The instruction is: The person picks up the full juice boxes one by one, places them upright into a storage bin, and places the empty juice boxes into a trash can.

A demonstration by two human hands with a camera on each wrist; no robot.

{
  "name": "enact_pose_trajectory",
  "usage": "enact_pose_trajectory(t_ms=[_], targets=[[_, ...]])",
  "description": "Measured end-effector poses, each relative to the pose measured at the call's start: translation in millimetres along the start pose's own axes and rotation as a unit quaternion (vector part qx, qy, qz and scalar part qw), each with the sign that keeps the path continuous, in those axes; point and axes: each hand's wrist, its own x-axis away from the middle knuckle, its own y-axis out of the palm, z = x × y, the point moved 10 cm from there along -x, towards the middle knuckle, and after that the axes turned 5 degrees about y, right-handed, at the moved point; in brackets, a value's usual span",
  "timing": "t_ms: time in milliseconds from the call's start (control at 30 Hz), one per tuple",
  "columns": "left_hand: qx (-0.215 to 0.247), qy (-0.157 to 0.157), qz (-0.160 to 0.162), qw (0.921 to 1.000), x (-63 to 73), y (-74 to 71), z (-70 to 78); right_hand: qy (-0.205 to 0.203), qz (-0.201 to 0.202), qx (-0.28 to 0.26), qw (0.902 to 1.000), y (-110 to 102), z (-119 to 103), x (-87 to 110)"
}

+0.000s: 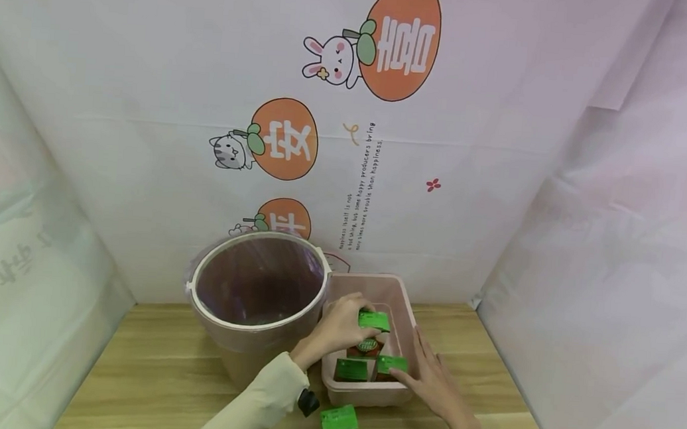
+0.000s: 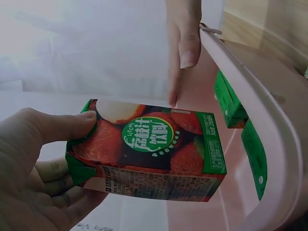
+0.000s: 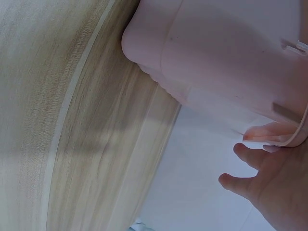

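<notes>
My left hand (image 1: 342, 324) grips a litchi juice box (image 2: 144, 149) by its end, thumb on the printed face and fingers underneath. The box has green ends and red fruit pictures, and is held over the inside of a pink plastic bin (image 1: 367, 395). Two more green-topped juice boxes (image 1: 351, 370) stand against the bin's near wall. My right hand (image 1: 436, 384) lies at the bin's right rim with its fingers extended. Its thumb reaches inward above the right-hand box, while two fingers (image 3: 236, 185) spread free outside the rim.
Close to the bin's left stands a tall pinkish bucket (image 1: 237, 360) with a pale rim and clear plastic around it. Two further green-topped boxes (image 1: 339, 423) are on the wooden table (image 1: 148, 360) in front of the bin. Printed white sheets (image 1: 467, 236) enclose the back and sides.
</notes>
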Motion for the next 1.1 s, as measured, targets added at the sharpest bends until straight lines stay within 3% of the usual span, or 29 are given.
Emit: enact_pose_trajectory(t_ms=[167,500,867,1100], targets=[[0.023,0.011,-0.011,0.9996,-12.1,17.6,-1.6,0.001,-0.001,-0.014,0.9999,0.2,2.4,1.5],[-0.018,0.002,-0.041,0.999,-38.4,47.2,-5.6,0.007,-0.006,-0.022,0.9997,-0.4,7.4,0.9],[-0.017,-0.019,-0.05,0.9984,-50.7,62.8,-17.8,0.006,-0.006,-0.015,0.9998,1.6,5.1,-5.7],[0.015,-0.047,-0.071,0.9963,-49.9,84.4,-30.0,0.001,-0.005,-0.014,0.9999,2.3,3.9,-4.2]])
